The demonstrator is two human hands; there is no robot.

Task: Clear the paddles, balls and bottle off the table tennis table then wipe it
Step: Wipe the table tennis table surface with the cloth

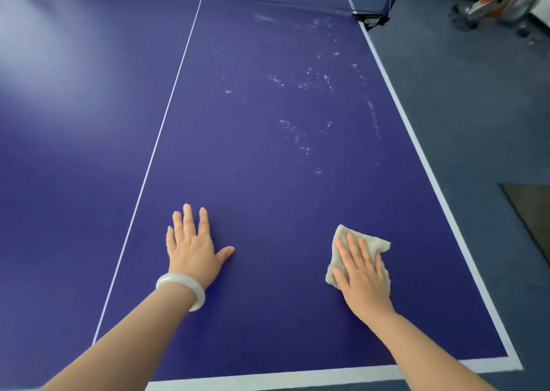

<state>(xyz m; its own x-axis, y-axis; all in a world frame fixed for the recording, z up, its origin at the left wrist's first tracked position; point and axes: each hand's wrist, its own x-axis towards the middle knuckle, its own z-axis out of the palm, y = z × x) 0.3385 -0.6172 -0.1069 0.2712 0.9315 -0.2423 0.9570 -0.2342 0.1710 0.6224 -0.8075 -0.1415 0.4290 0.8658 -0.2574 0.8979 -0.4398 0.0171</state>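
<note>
Pressing your right hand [361,271] flat, fingers straight, on the beige cloth [366,243] near the table tennis table [268,182]'s right edge, left hand [193,247] spread alongside (bracing); sweep short and those far water droplets [300,104] stay.

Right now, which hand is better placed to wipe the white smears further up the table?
Right. The right hand lies flat on the cloth, with the smears straight ahead on its side of the centre line. The left hand is bare, flat on the table.
</note>
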